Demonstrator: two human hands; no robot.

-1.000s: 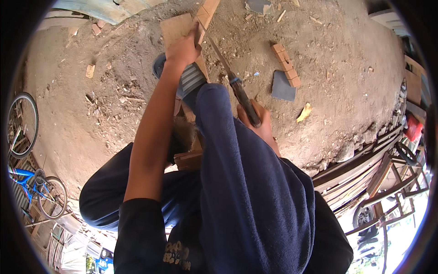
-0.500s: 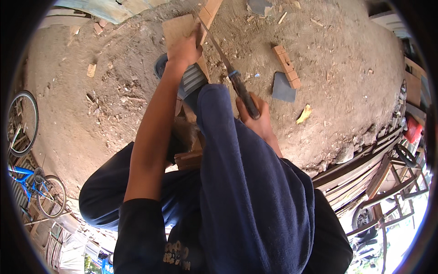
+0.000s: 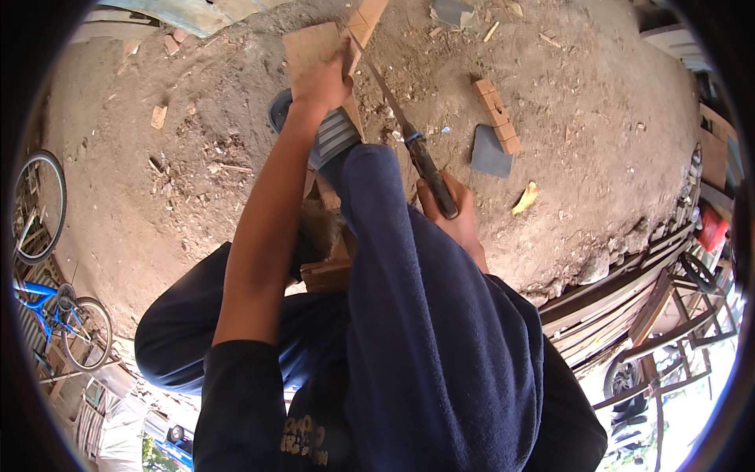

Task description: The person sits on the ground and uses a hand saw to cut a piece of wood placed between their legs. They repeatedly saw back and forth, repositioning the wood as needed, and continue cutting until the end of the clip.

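My right hand [image 3: 458, 214] is closed round the dark handle of a handsaw [image 3: 427, 169]. The saw's thin blade slants up and left, and its far end meets the edge of a long wooden strip [image 3: 366, 22]. Dark lines cross the strip near its far end. My left hand [image 3: 322, 86] is wrapped over the strip just short of the blade, fingertips partly hidden. Beside that hand a flat piece of board [image 3: 310, 47] lies at the strip's left. Below the hand, my foot in a grey ridged sandal [image 3: 336, 138] is next to the strip's near part.
On the dirt floor at right lie a notched wooden block [image 3: 497, 114], a grey flat piece [image 3: 491, 153] and a yellow scrap [image 3: 524, 197]. Stacked planks [image 3: 605, 299] line the right side. A blue bicycle [image 3: 39, 303] and a wheel [image 3: 39, 206] stand at left.
The saw and my right hand have drawn back toward me, down and slightly right. My left hand stays on the strip.
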